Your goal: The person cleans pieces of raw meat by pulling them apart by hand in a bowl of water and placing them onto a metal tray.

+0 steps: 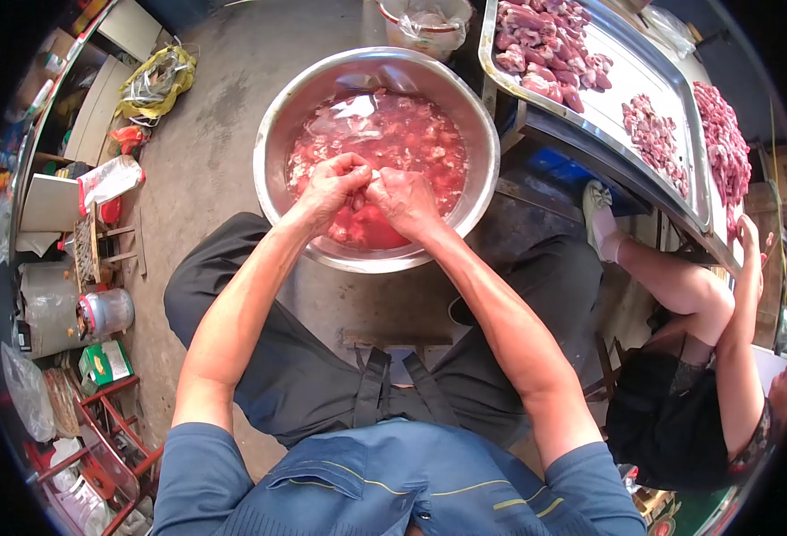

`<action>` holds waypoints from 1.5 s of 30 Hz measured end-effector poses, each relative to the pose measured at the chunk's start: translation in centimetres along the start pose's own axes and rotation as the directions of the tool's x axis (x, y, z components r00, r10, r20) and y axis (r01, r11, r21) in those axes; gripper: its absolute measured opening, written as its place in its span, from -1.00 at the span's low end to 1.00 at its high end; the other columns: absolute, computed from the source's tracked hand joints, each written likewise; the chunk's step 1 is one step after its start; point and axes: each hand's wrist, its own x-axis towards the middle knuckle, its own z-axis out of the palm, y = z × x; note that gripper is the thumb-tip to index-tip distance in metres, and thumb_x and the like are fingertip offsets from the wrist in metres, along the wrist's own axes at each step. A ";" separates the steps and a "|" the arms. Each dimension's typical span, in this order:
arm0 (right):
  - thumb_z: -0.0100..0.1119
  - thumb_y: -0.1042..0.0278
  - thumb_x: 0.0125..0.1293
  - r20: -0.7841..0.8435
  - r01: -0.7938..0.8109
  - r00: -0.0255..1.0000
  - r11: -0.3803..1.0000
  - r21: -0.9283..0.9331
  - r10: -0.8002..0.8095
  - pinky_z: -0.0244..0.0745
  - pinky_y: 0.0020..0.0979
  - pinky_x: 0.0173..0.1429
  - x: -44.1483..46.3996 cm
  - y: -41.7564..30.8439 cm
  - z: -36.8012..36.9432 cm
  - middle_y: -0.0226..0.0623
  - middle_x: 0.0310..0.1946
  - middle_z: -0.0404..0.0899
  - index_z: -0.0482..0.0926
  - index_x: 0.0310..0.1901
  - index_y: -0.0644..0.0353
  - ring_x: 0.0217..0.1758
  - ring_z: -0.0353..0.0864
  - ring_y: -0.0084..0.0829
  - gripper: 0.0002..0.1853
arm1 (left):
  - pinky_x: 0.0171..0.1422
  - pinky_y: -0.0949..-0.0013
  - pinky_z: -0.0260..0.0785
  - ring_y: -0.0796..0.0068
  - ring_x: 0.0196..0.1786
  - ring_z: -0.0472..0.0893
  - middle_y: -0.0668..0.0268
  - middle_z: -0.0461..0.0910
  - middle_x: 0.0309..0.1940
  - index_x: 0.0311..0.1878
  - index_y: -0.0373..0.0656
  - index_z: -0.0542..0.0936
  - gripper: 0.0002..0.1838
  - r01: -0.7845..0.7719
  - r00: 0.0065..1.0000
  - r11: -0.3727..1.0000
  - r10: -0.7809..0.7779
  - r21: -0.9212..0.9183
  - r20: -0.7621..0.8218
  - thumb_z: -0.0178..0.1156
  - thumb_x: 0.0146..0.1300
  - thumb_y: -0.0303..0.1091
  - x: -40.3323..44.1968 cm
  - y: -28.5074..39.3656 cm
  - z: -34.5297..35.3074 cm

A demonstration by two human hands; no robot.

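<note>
A wide metal basin (273, 170) stands on the floor between my knees, filled with red, bloody water and many pieces of raw meat (420, 134). Over its near half, my left hand (333, 186) and my right hand (402, 198) meet, thumbs almost touching. Both have their fingers closed in a pinch. A small pale bit of raw meat (375, 176) shows between them, mostly covered by the fingers. Neither hand rests on the rim.
At the right, a metal tray (608, 107) on a stand holds dark red meat pieces (550, 49) and a smaller pile (654, 138). More meat (722, 143) lies beyond it. Another person (679, 357) sits there. Behind the basin is a white bucket (425, 31); shelves (45, 196) line the left.
</note>
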 end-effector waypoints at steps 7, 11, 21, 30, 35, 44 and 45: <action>0.00 0.15 0.34 0.036 -0.119 0.991 0.734 0.669 0.128 0.47 -0.37 -0.44 -0.1 -1.0 -0.8 -0.30 -0.60 0.50 0.52 -0.43 0.26 -0.58 0.49 -0.46 -0.66 | -0.36 0.56 0.41 0.59 -0.44 0.53 0.30 0.59 -0.35 -0.15 -0.17 0.49 -0.94 -0.004 0.999 0.903 0.024 -0.430 0.041 0.07 0.40 -0.42 -0.5 0.2 0.7; -0.04 0.21 0.40 0.158 -0.219 0.953 0.227 0.949 0.260 0.44 -0.54 -0.54 0.3 -0.6 -1.2 -0.44 -0.60 0.40 0.49 -0.36 0.21 -0.63 0.35 -0.62 -0.73 | -0.29 0.51 0.44 0.56 -0.39 0.54 0.29 0.59 -0.29 -0.14 -0.17 0.49 -0.94 0.001 0.997 0.822 0.043 -0.570 0.064 0.06 0.40 -0.42 -0.3 -0.3 -0.1; 0.08 0.24 0.26 -0.068 -0.122 0.984 0.893 0.432 0.167 0.54 -0.19 -0.09 0.3 -0.1 -1.2 -0.03 -0.28 0.66 0.54 -0.06 0.30 -0.24 0.69 -0.17 -0.67 | -0.33 0.52 0.42 0.57 -0.38 0.55 0.33 0.60 -0.32 -0.16 -0.19 0.54 -0.90 -0.063 0.998 0.923 0.060 -0.380 -0.019 0.15 0.34 -0.38 0.4 -0.3 -0.5; 0.09 0.20 0.30 -0.057 0.097 0.994 0.992 0.075 -0.093 0.46 -0.04 -0.27 0.0 -0.3 0.0 0.04 -0.40 0.60 0.49 -0.19 0.29 -0.37 0.62 0.05 -0.72 | -0.53 0.63 0.19 0.73 -0.61 0.40 0.43 0.54 -0.53 -0.26 -0.21 0.57 -0.89 -0.033 0.994 0.999 0.036 0.028 -0.104 0.22 0.26 -0.38 0.2 -0.1 -0.3; 0.03 0.16 0.32 -0.064 0.102 0.993 0.995 0.014 -0.101 0.42 -0.01 -0.29 -0.4 0.0 0.2 0.04 -0.52 0.55 0.48 -0.33 0.21 -0.37 0.59 0.07 -0.74 | -0.57 0.64 0.16 0.73 -0.62 0.40 0.36 0.58 -0.52 -0.30 -0.25 0.57 -0.86 -0.036 0.993 0.993 0.049 0.116 -0.109 0.21 0.24 -0.36 0.2 0.3 0.1; 0.07 0.16 0.20 -0.090 -0.001 0.996 0.976 0.217 0.021 0.49 -0.12 -0.30 0.2 0.3 0.3 -0.03 -0.52 0.60 0.56 -0.45 0.26 -0.41 0.64 -0.07 -0.70 | -0.50 0.62 0.25 0.71 -0.55 0.46 0.40 0.58 -0.51 -0.31 -0.24 0.58 -0.86 -0.080 0.994 0.971 0.096 0.224 -0.059 0.23 0.24 -0.36 0.2 -0.2 -0.2; 0.07 0.16 0.20 -0.087 -0.001 0.996 0.976 0.218 0.020 0.49 -0.12 -0.30 0.1 0.0 0.2 -0.03 -0.52 0.60 0.56 -0.45 0.26 -0.41 0.64 -0.07 -0.70 | -0.45 0.57 0.30 0.67 -0.52 0.49 0.39 0.59 -0.51 -0.31 -0.25 0.58 -0.86 -0.191 0.975 0.925 0.219 0.327 -0.050 0.22 0.23 -0.36 0.3 -0.4 0.0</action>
